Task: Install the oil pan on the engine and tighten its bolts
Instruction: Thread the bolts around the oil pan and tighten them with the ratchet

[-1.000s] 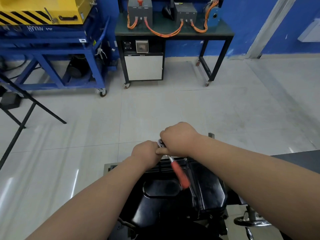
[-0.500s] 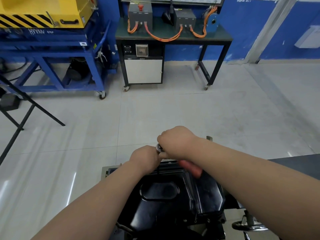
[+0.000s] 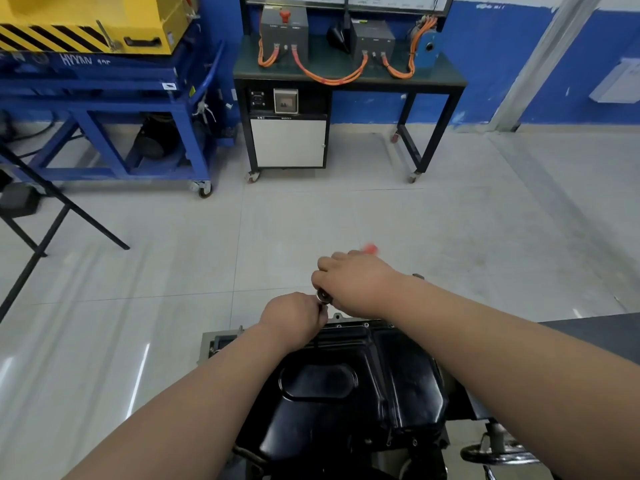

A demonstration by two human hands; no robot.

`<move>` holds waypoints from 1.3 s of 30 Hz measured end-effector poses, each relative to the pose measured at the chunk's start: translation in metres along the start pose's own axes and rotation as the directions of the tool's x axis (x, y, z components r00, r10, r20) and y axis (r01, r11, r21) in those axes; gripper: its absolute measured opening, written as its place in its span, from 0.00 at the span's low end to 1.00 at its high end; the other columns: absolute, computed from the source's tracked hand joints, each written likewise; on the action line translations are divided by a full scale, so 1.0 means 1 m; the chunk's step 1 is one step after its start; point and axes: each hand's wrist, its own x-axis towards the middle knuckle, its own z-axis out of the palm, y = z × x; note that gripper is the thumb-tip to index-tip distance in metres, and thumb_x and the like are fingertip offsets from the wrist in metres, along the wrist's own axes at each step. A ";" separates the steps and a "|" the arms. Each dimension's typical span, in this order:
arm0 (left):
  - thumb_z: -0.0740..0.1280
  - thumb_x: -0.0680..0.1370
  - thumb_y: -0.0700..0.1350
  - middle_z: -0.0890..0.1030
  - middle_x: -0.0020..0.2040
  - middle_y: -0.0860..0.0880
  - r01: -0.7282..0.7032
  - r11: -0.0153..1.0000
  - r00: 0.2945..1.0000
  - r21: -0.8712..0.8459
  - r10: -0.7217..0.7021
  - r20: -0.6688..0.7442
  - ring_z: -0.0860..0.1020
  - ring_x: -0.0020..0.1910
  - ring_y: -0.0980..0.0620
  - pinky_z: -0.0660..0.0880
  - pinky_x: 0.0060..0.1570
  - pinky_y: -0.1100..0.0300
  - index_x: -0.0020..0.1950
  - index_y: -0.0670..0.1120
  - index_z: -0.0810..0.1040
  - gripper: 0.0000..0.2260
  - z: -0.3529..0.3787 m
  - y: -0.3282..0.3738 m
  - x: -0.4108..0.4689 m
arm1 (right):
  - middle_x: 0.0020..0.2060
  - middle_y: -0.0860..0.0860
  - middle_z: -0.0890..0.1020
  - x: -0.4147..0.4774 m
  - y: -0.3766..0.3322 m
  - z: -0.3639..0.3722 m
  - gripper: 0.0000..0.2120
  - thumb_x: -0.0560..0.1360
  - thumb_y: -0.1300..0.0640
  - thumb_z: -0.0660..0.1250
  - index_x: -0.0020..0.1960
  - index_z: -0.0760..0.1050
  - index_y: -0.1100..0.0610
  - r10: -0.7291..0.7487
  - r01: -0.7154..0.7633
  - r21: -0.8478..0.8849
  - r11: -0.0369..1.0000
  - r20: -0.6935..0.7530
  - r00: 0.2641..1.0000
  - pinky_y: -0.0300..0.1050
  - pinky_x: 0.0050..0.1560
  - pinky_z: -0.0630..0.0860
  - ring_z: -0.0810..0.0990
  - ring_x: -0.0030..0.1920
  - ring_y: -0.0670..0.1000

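While the black oil pan [image 3: 346, 403] sits on the engine [image 3: 337, 317], low in the middle of the view, the work is at its far flange, where a ratchet wrench [image 3: 324, 295] stands over one of the rim bolts. The right hand [image 3: 356, 282] is wrapped round the wrench's handle, whose red end [image 3: 370, 248] shows blurred beyond the knuckles, pointing away from the person. The left hand [image 3: 294, 317] is curled round the wrench just beneath its head, steadying it. The bolt being driven is hidden under that hand. To do this well, I judge the left hand should hold the drive square to the flange so it cannot slip off the bolt head, while the right hand swings the handle in short, even arcs. Bringing each bolt just snug and crossing round the rim before a final pass would seat the pan evenly. Hauling hard on one corner risks warping the flange or stripping a thread. Other bolts [image 3: 366, 324] show along the same edge.
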 end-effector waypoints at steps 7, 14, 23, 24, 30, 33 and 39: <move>0.54 0.77 0.43 0.81 0.47 0.46 0.112 0.992 0.994 -0.052 -0.112 0.013 0.79 0.46 0.44 0.68 0.36 0.58 0.49 0.45 0.75 0.10 0.004 0.003 0.002 | 0.38 0.51 0.77 0.001 -0.008 0.004 0.21 0.75 0.37 0.56 0.34 0.69 0.52 0.255 -0.261 0.077 0.962 0.080 0.964 0.43 0.33 0.61 0.75 0.36 0.54; 0.49 0.81 0.52 0.81 0.45 0.46 0.059 0.997 0.997 0.046 -0.056 -0.056 0.80 0.44 0.45 0.65 0.33 0.58 0.48 0.46 0.76 0.18 0.005 0.000 0.001 | 0.53 0.54 0.74 -0.001 -0.003 -0.001 0.11 0.77 0.54 0.59 0.58 0.72 0.56 0.037 -0.037 0.000 0.999 -0.003 0.999 0.49 0.50 0.68 0.73 0.53 0.56; 0.52 0.80 0.49 0.81 0.45 0.47 0.050 0.998 0.997 0.044 -0.047 -0.065 0.80 0.43 0.45 0.66 0.32 0.60 0.48 0.46 0.75 0.13 0.007 0.002 0.005 | 0.50 0.52 0.75 0.001 -0.006 -0.002 0.10 0.77 0.51 0.60 0.55 0.73 0.55 0.124 -0.124 -0.007 0.992 0.033 0.992 0.44 0.33 0.63 0.76 0.50 0.55; 0.52 0.81 0.51 0.81 0.44 0.47 0.056 0.998 0.995 0.030 -0.053 -0.089 0.80 0.42 0.46 0.65 0.31 0.60 0.47 0.47 0.75 0.15 0.008 0.001 0.005 | 0.53 0.52 0.74 0.001 -0.003 -0.002 0.11 0.76 0.56 0.61 0.58 0.71 0.55 0.079 -0.077 -0.048 0.996 0.029 0.996 0.45 0.34 0.64 0.74 0.53 0.55; 0.53 0.79 0.49 0.81 0.43 0.47 0.166 0.985 0.983 -0.044 -0.169 -0.067 0.80 0.42 0.45 0.67 0.32 0.60 0.46 0.47 0.74 0.12 0.005 -0.001 0.005 | 0.48 0.52 0.77 0.004 -0.013 -0.002 0.13 0.78 0.48 0.58 0.53 0.73 0.56 0.242 -0.242 0.015 0.970 -0.029 0.970 0.44 0.30 0.61 0.79 0.43 0.56; 0.55 0.77 0.42 0.81 0.48 0.48 0.124 0.991 0.992 -0.047 -0.123 0.022 0.80 0.46 0.45 0.69 0.38 0.59 0.49 0.47 0.75 0.09 0.001 0.001 0.005 | 0.41 0.51 0.77 0.002 -0.018 0.001 0.19 0.77 0.40 0.55 0.45 0.75 0.55 0.337 -0.341 0.083 0.936 0.067 0.939 0.43 0.33 0.65 0.77 0.39 0.55; 0.50 0.80 0.52 0.80 0.44 0.47 -0.001 0.999 0.995 0.045 0.006 -0.102 0.80 0.41 0.45 0.63 0.30 0.58 0.45 0.46 0.74 0.16 0.007 -0.003 0.002 | 0.53 0.52 0.75 -0.004 -0.001 0.001 0.10 0.77 0.53 0.59 0.57 0.71 0.54 0.007 -0.005 0.032 0.999 -0.047 0.999 0.49 0.50 0.68 0.74 0.53 0.54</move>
